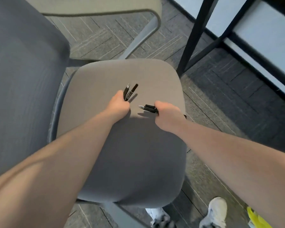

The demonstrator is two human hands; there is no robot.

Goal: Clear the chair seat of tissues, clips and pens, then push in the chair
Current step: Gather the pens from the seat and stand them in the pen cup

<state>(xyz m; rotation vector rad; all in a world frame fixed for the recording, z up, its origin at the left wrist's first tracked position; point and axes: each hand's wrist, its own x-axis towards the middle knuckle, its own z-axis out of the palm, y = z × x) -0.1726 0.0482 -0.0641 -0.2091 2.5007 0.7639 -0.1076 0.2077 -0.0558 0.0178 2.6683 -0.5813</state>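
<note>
The grey chair seat fills the middle of the view, with its dark backrest at the left. My left hand is closed around two black pens whose ends stick out above the fist. My right hand is closed around another black pen, its silver tip pointing left. Both hands hover just above the seat's middle. No tissues or clips show on the seat.
Black table legs stand at the upper right beside a pale wall panel. The grey armrest curves behind the seat. My white shoes and a yellow object are at the bottom right on grey carpet.
</note>
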